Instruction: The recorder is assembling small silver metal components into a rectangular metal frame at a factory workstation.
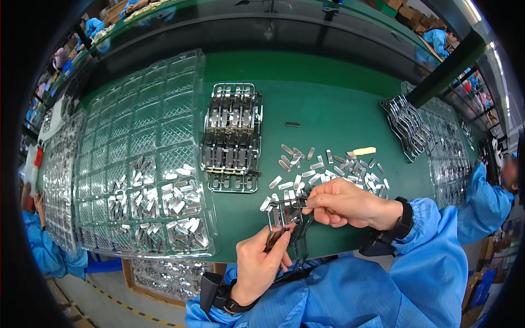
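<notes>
Head view: the wire frame (299, 239) is at the lower centre of the frame of view, raised at the near edge of the green table (328, 98) and held between both hands. The left hand (260, 262) supports it from the lower left, thumb and fingers clamped around its lower part. The right hand (342, 203) pinches its upper right end, thumb and forefinger together on the dark crossbar. Whether a small part also sits in this pinch cannot be told.

Recommended handling: the left hand should act as the fixed support while the right thumb and forefinger make fine adjustments. Pressure should be light and even, since the thin bars may twist if gripped unevenly. The work is best held clear of the loose metal pieces (314, 176), which could catch on the bars.

Count:
- Wire frame in hand: one.
- Stacks of frames: two, one at upper centre (231, 136) and one at right (406, 128); the frames within each overlap too much to count.
- Loose metal pieces on the table: several dozen, overlapping, no exact count.
- Dark piece set apart (292, 124): one.
- Yellow strip (365, 151): one.
- Black wristbands (404, 218): two, one per wrist.
</notes>
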### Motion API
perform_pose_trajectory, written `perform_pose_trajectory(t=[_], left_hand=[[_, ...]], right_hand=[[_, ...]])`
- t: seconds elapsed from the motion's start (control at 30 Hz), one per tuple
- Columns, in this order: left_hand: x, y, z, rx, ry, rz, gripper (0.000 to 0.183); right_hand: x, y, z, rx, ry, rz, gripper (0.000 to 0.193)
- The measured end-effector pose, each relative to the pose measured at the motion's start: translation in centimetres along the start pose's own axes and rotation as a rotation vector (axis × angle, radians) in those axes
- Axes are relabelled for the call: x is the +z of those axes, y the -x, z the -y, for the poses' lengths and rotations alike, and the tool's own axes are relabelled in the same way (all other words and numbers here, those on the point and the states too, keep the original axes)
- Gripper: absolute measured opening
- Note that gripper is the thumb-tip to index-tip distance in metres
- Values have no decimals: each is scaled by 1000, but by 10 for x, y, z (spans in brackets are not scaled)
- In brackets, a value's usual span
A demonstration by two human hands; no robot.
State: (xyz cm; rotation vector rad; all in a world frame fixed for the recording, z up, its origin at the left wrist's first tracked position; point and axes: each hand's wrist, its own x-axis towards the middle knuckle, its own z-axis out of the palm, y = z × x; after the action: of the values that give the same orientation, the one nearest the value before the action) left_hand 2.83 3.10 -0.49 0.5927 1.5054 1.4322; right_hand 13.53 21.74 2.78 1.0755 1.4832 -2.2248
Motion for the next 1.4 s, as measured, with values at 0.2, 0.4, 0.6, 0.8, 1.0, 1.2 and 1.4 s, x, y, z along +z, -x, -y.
perform_pose_trajectory(t=[0.2, 0.4, 0.6, 0.8, 1.0, 1.2, 1.4], left_hand=[[0, 0, -6, 0, -92, 16, 19], [6, 5, -17, 197, -264, -31, 18], [10, 3, -17, 254, -325, -75, 18], [3, 0, -24, -11, -31, 9, 15], [10, 8, -20, 291, -345, -86, 17], [12, 11, -18, 478, -521, -207, 12], [9, 10, -23, 374, -374, -147, 16]], right_hand=[[-1, 1, -6, 33, -92, -9, 22], [21, 20, -4, 25, -257, -161, 22], [27, 26, -9, -104, -340, -189, 24], [25, 30, -8, -389, 268, -272, 15], [26, 33, 8, -179, -53, -168, 14], [38, 45, 5, -129, -378, -89, 20], [41, 41, 3, -378, 37, -245, 15]])
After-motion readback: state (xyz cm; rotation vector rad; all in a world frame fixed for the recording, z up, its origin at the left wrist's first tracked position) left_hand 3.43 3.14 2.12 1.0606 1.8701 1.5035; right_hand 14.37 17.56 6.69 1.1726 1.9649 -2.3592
